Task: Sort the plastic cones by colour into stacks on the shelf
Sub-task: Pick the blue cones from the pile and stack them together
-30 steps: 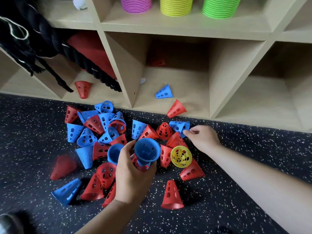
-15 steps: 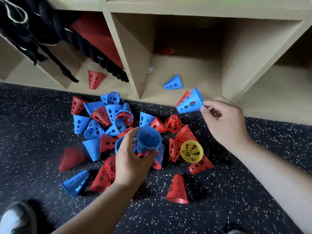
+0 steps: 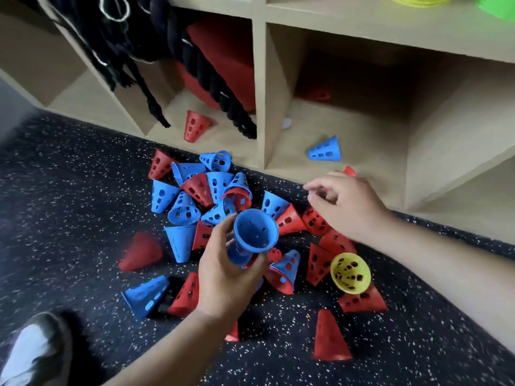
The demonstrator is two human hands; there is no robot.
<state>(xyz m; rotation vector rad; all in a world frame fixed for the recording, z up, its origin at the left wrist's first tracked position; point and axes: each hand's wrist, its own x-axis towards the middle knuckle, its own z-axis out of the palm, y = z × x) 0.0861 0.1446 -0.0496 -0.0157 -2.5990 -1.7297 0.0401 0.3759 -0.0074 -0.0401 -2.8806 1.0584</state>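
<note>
Near shelf (image 3: 362, 129) front edge: right hand (image 3: 345, 207) empties

Fingers loose, holding nothing; its blue cone of a moment ago is gone, likely nested into blue stack (image 3: 255, 235) gripped by left hand (image 3: 225, 280) above floor pile (image 3: 195, 196). Sorting advances, shelving ahead

The right hand (image 3: 349, 210) mostly hides a red cone (image 3: 348, 171).

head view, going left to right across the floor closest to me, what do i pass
shoe → lone blue cone lying on its side → left hand holding stacked blue cones → yellow cone
</note>
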